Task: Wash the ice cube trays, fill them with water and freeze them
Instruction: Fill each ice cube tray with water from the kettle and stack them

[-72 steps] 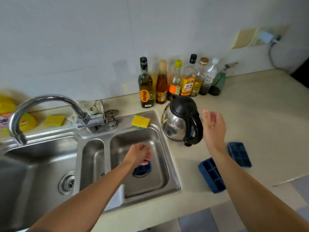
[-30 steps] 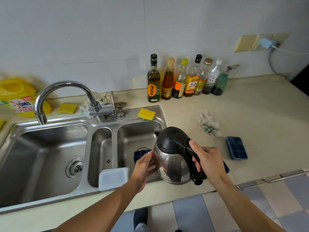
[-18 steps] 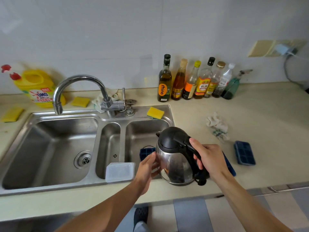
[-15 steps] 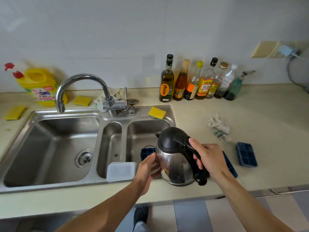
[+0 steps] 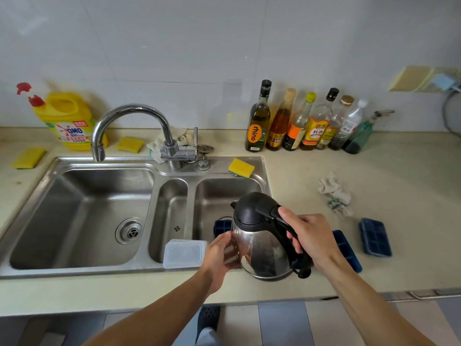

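Observation:
My right hand grips the black handle of a steel kettle, held over the counter's front edge beside the right sink basin. My left hand rests flat against the kettle's left side, fingers apart. One dark blue ice cube tray lies in the right basin, mostly hidden behind the kettle. A second blue tray lies on the counter behind my right hand. A third blue tray lies further right on the counter.
A curved tap reaches over the large left basin. A clear plastic box sits on the sink's front rim. Yellow sponges, a detergent jug, several bottles and a crumpled cloth occupy the counter.
My right hand took the kettle by its handle and brought it forward to the counter's front. My left hand left the tray in the basin and moved to the kettle's side.

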The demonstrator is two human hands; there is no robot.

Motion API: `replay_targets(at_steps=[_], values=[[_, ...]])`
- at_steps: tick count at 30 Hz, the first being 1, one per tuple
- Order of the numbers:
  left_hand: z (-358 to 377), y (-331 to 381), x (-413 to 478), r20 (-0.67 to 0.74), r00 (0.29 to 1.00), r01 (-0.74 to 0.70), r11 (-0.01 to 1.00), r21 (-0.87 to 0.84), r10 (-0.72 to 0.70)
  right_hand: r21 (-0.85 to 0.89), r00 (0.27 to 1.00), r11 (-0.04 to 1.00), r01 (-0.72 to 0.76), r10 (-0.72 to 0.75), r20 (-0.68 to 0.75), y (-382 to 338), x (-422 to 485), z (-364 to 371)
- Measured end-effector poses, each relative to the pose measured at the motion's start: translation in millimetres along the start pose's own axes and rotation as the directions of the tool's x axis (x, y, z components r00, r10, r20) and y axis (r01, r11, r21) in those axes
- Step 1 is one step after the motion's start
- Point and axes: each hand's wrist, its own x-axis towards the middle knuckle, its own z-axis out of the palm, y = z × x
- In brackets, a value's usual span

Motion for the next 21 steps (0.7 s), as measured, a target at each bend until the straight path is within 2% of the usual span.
replay_targets(at_steps=[21], values=[[1.8, -4.1, 1.7, 0.01, 0.999, 0.046, 0.998, -0.046, -0.046, -0.063, 0.999, 0.998, -0.031, 0.032, 0.021, -4.2, 7.6, 2.6]])
